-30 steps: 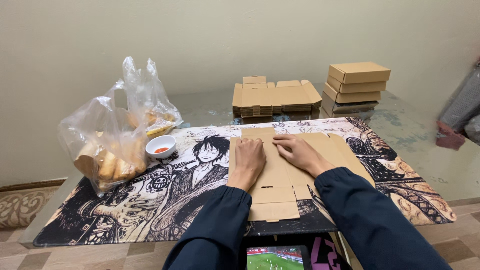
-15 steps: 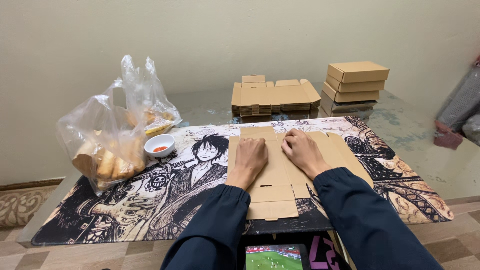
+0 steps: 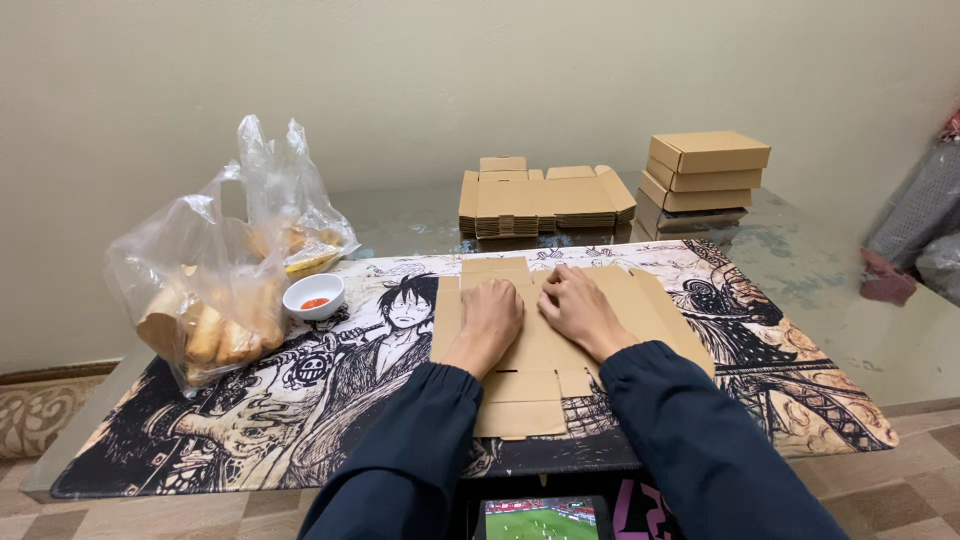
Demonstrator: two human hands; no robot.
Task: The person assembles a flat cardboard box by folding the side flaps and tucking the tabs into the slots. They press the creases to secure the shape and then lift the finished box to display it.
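A flat, unfolded brown cardboard box blank (image 3: 640,300) lies on the illustrated black-and-white desk mat (image 3: 330,400). My left hand (image 3: 490,315) presses down on its left-centre panel with the fingers curled under. Beside it, my right hand (image 3: 575,305) rests flat on the middle of the same blank, fingers pointing toward the far edge. Both forearms wear dark blue sleeves.
A pile of flat cardboard blanks (image 3: 545,198) and a stack of three folded boxes (image 3: 703,170) stand at the back of the glass table. Two clear plastic bags of bread (image 3: 210,290) and a small white sauce bowl (image 3: 314,295) sit left. A phone screen (image 3: 540,518) glows below.
My right hand has slid left across the blank, closer to my left hand. The left hand has stayed in place.
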